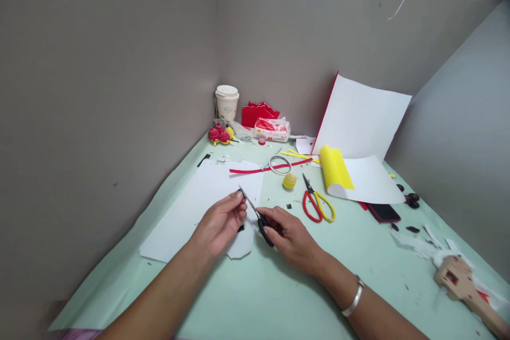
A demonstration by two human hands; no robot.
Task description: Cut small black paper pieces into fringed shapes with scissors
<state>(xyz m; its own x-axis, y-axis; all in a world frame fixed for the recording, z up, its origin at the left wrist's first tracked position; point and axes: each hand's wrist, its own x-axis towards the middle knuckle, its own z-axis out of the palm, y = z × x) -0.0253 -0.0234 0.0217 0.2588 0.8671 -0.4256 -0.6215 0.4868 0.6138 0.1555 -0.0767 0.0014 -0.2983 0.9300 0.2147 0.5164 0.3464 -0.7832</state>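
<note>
My left hand (223, 220) is closed in a pinch over the white paper sheet (179, 212). Between its thumb and forefinger is a small black piece (241, 192). My right hand (285, 231) grips small black-handled scissors (263, 226), whose blades point up and left and reach the black piece at my left fingertips. How far the blades are apart is too small to tell. Another black scrap (241, 228) lies on the paper just right of my left hand.
Red-and-yellow scissors (314, 204), a yellow roll (289, 181), a tape ring (280, 165) and a red strip (247, 171) lie beyond my hands. Farther back are a cup (227, 102) and tissues (272, 129). At right are yellow corrugated paper (335, 168), a phone (383, 212) and a glue gun (458, 279).
</note>
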